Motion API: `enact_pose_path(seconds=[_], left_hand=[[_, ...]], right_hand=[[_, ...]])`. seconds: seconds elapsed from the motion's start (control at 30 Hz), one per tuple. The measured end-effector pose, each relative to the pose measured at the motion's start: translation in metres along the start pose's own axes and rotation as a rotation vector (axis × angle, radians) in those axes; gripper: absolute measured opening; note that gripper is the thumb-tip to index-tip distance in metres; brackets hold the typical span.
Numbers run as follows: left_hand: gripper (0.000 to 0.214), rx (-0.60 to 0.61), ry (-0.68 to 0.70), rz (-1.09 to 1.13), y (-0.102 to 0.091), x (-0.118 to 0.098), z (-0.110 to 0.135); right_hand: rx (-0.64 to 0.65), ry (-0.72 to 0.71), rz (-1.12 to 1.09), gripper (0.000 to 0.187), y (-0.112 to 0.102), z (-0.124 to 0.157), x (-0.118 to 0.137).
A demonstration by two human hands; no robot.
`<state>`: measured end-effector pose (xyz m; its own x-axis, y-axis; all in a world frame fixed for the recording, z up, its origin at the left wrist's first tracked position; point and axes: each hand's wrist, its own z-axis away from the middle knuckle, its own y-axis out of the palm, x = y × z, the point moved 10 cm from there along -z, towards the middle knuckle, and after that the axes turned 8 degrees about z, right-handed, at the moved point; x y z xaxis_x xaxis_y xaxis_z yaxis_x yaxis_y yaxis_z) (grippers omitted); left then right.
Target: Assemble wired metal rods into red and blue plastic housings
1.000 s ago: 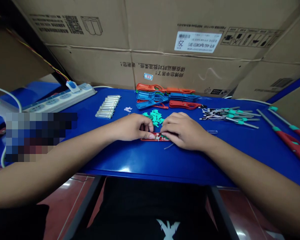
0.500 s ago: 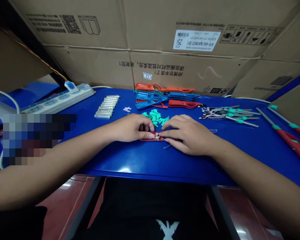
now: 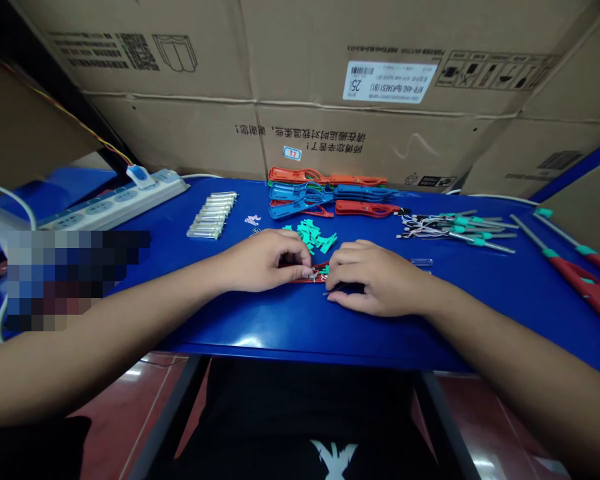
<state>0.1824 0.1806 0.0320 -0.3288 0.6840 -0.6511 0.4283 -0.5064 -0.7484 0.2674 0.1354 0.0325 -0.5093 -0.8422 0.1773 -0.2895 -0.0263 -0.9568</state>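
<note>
A red lighter casing half (image 3: 305,281) lies on the blue table, mostly hidden under my fingers. Small metal and white parts and a turquoise piece show inside it. My left hand (image 3: 260,261) is closed, thumb and fingers pinching at the casing's left part. My right hand (image 3: 380,279) curls over its right end, fingers bent down and thumb close to them. A thin dark strand (image 3: 329,293) shows at the right fingertips; whether they grip it is unclear. Just behind my hands lies a heap of turquoise plastic pieces (image 3: 316,235).
Orange, blue and red casing halves (image 3: 305,193) are stacked at the back. Clear tubes (image 3: 214,215) lie in a row left, near a power strip (image 3: 115,200). Wired metal rods (image 3: 463,230) and long red lighters (image 3: 583,280) lie right. A cardboard wall (image 3: 300,80) stands behind.
My right hand has drawn back slightly to the right and curled its fingers, uncovering the turquoise piece in the casing. My left hand stays on the casing.
</note>
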Motion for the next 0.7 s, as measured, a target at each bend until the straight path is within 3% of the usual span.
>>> enact_pose_path(seconds=[0.37,0.47,0.7], left_hand=[[0.017,0.021,-0.091,0.027,0.004,0.008,0.002],[0.017,0.029,-0.104,0.027,0.005,0.009,0.001],[0.016,0.044,-0.095,0.02,0.006,0.008,0.0]], right_hand=[[-0.113,0.156,0.046,0.014,-0.005,-0.007,-0.009],[-0.085,0.162,0.099,0.016,-0.002,-0.008,-0.006],[0.045,0.113,0.457,0.024,0.005,-0.012,0.012]])
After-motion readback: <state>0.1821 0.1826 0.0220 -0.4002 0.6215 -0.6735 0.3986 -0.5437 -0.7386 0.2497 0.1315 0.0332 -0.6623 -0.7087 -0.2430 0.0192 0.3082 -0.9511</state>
